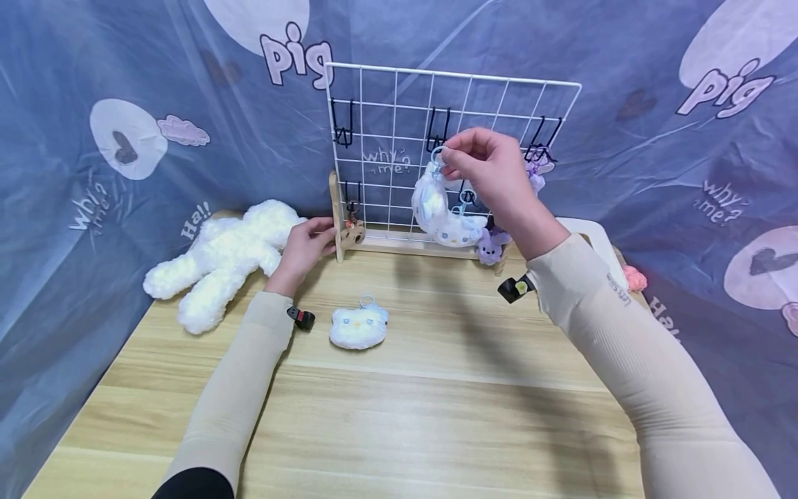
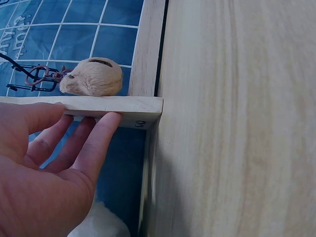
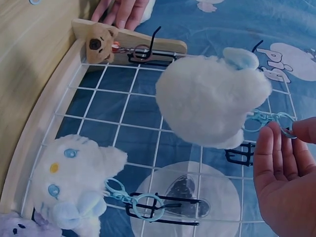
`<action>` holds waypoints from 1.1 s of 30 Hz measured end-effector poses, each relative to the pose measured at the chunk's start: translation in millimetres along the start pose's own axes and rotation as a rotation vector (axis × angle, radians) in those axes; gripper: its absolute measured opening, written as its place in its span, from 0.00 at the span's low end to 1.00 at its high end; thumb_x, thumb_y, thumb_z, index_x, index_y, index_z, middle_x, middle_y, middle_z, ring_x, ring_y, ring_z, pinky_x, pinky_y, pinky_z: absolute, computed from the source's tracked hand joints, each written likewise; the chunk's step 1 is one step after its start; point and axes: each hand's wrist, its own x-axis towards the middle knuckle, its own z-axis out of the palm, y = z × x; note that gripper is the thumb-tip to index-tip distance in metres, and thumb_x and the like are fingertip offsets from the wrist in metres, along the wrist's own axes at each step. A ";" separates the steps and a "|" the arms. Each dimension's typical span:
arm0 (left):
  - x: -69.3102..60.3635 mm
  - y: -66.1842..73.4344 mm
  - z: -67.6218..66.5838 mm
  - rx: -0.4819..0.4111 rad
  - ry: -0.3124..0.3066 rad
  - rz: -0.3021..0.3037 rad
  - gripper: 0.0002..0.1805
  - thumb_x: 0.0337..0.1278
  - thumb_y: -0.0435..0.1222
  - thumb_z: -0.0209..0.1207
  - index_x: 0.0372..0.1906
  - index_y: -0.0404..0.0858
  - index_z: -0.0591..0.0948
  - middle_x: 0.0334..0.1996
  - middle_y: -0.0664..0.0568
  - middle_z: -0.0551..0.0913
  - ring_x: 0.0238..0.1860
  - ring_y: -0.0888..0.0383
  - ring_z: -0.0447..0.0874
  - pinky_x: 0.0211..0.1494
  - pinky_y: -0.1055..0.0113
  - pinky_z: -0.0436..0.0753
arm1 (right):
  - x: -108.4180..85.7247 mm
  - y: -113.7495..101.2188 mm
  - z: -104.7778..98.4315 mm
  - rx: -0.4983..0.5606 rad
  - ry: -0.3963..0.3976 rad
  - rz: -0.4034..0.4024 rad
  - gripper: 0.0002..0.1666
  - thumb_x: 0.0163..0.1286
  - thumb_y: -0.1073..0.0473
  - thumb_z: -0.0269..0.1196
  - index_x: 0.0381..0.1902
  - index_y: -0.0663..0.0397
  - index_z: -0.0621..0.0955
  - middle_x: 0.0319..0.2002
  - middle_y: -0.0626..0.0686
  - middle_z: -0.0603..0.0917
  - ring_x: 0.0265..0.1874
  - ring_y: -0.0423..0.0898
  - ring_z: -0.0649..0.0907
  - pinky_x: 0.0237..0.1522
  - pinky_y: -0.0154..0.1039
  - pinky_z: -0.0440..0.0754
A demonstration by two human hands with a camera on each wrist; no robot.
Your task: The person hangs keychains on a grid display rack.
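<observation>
My right hand (image 1: 489, 170) pinches the light blue ring (image 3: 288, 124) of a white plush keychain (image 3: 205, 101) between thumb and fingers. The plush dangles in front of the white wire grid rack (image 1: 393, 145), near a black hook (image 1: 438, 128) in the upper middle. Below it, a second white cat-face plush keychain (image 3: 69, 173) hangs from a lower hook. My left hand (image 1: 305, 249) touches the rack's wooden side post (image 2: 118, 104), its fingertips against the outer face. Just inside that post hangs a brown bear plush (image 2: 94, 78). Another white cat-face plush (image 1: 358, 328) lies on the table.
Beside my left forearm lies a large white fluffy plush (image 1: 231, 253). Purple plush charms hang at the rack's right, including a bunny (image 1: 490, 246). Behind my right wrist is a white tray-like object (image 1: 598, 242), with something pink (image 1: 634, 278) beside it. Printed blue fabric surrounds the wooden table (image 1: 386, 416).
</observation>
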 end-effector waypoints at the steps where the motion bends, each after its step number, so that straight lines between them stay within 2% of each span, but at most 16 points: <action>1: -0.3 0.1 0.0 0.000 0.001 0.000 0.23 0.88 0.34 0.58 0.77 0.29 0.78 0.68 0.32 0.79 0.65 0.43 0.86 0.71 0.56 0.94 | 0.4 0.6 -0.2 0.002 0.001 0.006 0.02 0.79 0.66 0.70 0.42 0.58 0.89 0.37 0.49 0.89 0.34 0.43 0.90 0.43 0.32 0.96; 4: -0.6 0.4 0.1 0.005 0.003 0.001 0.23 0.88 0.34 0.58 0.77 0.29 0.78 0.68 0.32 0.79 0.65 0.44 0.86 0.71 0.56 0.94 | 1.6 2.4 -0.6 0.006 0.002 0.016 0.03 0.78 0.66 0.71 0.44 0.61 0.88 0.37 0.49 0.89 0.35 0.43 0.90 0.42 0.32 0.96; 11: 0.2 0.4 0.5 0.002 -0.001 0.002 0.23 0.88 0.34 0.57 0.77 0.29 0.78 0.68 0.32 0.79 0.65 0.43 0.86 0.72 0.54 0.93 | 2.8 3.3 -1.0 0.035 0.017 0.011 0.04 0.78 0.66 0.71 0.39 0.54 0.89 0.37 0.50 0.89 0.35 0.43 0.90 0.43 0.32 0.96; 15: 0.9 0.1 0.1 -0.003 0.000 0.000 0.23 0.88 0.34 0.57 0.77 0.29 0.78 0.67 0.32 0.79 0.64 0.45 0.86 0.71 0.54 0.94 | 3.8 1.9 -1.1 0.017 0.023 0.015 0.04 0.78 0.66 0.71 0.41 0.53 0.90 0.38 0.50 0.89 0.37 0.44 0.91 0.45 0.32 0.96; 22: 0.3 0.1 0.2 0.004 0.002 -0.010 0.23 0.88 0.34 0.57 0.77 0.30 0.78 0.68 0.32 0.79 0.64 0.45 0.86 0.72 0.54 0.93 | 8.1 5.0 -0.8 0.011 0.030 0.072 0.05 0.79 0.66 0.71 0.40 0.52 0.89 0.37 0.49 0.89 0.36 0.43 0.90 0.44 0.30 0.96; 33: -1.3 2.4 0.9 0.001 0.002 -0.017 0.24 0.89 0.34 0.57 0.78 0.30 0.77 0.70 0.31 0.79 0.67 0.42 0.85 0.73 0.54 0.92 | 19.0 10.4 -0.2 -0.026 0.055 0.085 0.04 0.80 0.65 0.69 0.41 0.53 0.89 0.36 0.47 0.88 0.36 0.41 0.90 0.42 0.28 0.95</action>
